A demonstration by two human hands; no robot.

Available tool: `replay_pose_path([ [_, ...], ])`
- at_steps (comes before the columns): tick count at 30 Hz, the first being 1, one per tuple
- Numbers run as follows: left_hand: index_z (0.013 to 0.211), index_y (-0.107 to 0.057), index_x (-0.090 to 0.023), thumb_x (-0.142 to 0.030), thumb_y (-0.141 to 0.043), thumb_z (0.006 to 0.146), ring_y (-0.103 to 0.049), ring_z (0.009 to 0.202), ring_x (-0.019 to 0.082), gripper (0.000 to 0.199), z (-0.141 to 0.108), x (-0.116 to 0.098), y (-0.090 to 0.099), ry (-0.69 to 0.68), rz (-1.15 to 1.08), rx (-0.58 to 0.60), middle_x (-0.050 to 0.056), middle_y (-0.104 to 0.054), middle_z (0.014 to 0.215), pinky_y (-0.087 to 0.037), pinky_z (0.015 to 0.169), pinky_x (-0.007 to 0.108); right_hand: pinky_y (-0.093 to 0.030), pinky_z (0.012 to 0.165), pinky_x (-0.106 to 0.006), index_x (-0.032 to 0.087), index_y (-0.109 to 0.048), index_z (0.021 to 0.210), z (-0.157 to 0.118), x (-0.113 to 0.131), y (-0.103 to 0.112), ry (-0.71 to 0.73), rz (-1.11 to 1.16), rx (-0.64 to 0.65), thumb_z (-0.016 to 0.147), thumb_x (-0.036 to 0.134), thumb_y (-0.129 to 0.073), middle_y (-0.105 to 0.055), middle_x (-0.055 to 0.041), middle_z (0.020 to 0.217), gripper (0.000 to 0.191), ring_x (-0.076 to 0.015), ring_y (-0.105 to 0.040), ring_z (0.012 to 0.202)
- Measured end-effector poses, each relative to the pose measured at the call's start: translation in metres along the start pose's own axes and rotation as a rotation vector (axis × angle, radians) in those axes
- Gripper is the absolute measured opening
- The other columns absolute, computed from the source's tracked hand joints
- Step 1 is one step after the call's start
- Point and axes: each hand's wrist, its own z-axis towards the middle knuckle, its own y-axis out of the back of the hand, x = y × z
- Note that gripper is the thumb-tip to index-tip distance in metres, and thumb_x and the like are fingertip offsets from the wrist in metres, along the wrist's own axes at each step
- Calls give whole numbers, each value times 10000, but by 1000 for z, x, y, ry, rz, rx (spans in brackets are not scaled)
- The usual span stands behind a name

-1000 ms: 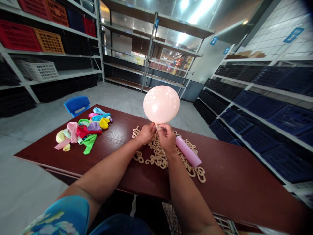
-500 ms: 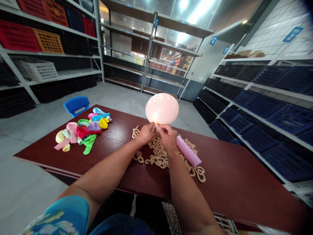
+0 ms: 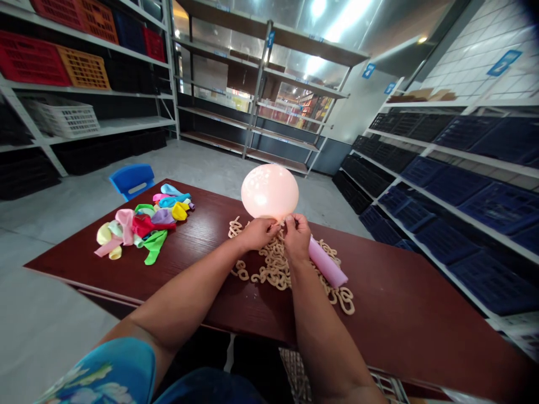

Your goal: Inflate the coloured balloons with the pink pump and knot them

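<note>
Nearest is a blue flowered sleeve (image 3: 105, 370), and past it both bare arms reach forward over a dark red table (image 3: 396, 314). The left hand (image 3: 260, 233) has its fingers curled and pressed together, with the tips closed at the bottom of a pale pink balloon (image 3: 270, 191). The right hand (image 3: 297, 237) meets it there, thumb and forefinger pinching at the neck. The fingers cover most of the neck, so I cannot tell whether it is knotted.

Under and around the hands lies a loose pile of beige curls (image 3: 273, 264). A pink tube (image 3: 329, 264) lies across the pile, just beside the right hand.

The balloon is blown up and sits just beyond the fingertips, above the far part of the pile. It should weigh almost nothing, and it looks taut and smooth, likely to swing with any small draught or turn of the wrist. The skin is probably thin and easy to pop, so nails are best kept off the round part. The neck is the soft, grippy place to hold, pinched firmly between finger pads.

Off to the left, well apart from the hands, is a heap of limp balloons (image 3: 143, 225) in many colours. Beyond the table's far left corner is a blue chair (image 3: 133, 180), then dark blue crates (image 3: 455, 207) on the right and a metal rack (image 3: 255, 101) at the back.
</note>
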Motion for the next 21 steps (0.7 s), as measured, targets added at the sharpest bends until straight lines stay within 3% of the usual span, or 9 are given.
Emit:
replay_pose_path([
  [8, 581, -415, -149, -343, -445, 799, -294, 496, 61, 293, -6, -10, 5, 32, -402, 196, -37, -359, 539, -255, 465, 205, -392, 554, -226, 198, -485, 812, -3, 2, -1, -42, 20, -70, 759, 435, -474, -469, 52, 613, 243, -91, -420, 540],
  [13, 587, -414, -151, -358, -462, 780, -293, 495, 59, 288, -6, -8, 6, 63, -435, 225, -36, -348, 544, -260, 459, 201, -398, 544, -221, 201, -471, 783, -4, 0, -4, -66, 57, -74, 757, 444, -475, -457, 58, 607, 244, -88, -414, 527],
  [17, 631, -506, -142, -383, -402, 824, -438, 585, 99, 326, -4, -5, 3, 29, -261, 58, 0, -489, 628, -374, 569, 218, -429, 612, -243, 196, -500, 829, -1, -7, -4, -19, 1, -36, 773, 452, -457, -528, 31, 689, 266, -108, -483, 611],
  [21, 888, -603, -150, -440, -273, 880, -550, 809, 171, 439, 5, 6, 2, 85, -88, -151, 66, -623, 854, -409, 747, 266, -432, 764, -312, 193, -545, 913, -1, -9, -5, 180, -237, -33, 806, 395, -417, -577, -44, 895, 262, -160, -523, 833],
])
